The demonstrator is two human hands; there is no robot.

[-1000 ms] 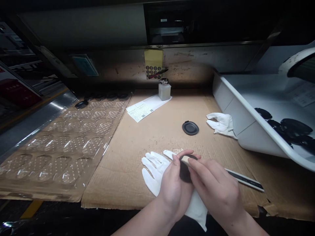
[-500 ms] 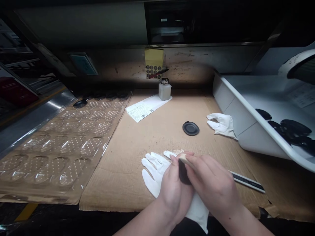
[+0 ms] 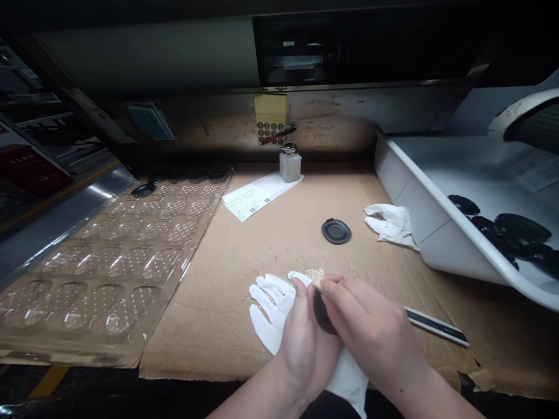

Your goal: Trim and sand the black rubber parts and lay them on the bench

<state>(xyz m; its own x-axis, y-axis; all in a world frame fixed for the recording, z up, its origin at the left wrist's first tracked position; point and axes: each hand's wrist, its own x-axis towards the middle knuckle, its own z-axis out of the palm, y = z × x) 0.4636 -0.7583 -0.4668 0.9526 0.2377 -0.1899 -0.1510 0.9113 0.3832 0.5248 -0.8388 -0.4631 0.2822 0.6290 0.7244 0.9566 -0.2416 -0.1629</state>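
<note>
Factory workbench [image 3: 205, 331] — cardboard-covered, clear blister tray [image 3: 117, 273], white parts bin [image 3: 454, 244]

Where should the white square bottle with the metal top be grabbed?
Grip the white square plastic bottle around its flat-sided body, coming from the near side: it stands upright, its straight walls suit a grasp, and the small metal top offers less.

A: Anything legible?
B: Nope. Printed paper slip [image 3: 255, 201] has QR codes and tiny print, unreadable
A: Wall signs?
B: Teal placard [image 3: 151, 121] and red sign [image 3: 30, 169] show marks, too blurred to read. Yellow note [image 3: 271, 107] shows no readable writing
A: Right side?
B: Paper sheet [image 3: 535, 170] in the white tray [image 3: 441, 215] has faint print, and the black-and-white strip [image 3: 437, 326] has markings. Can't read either
</note>
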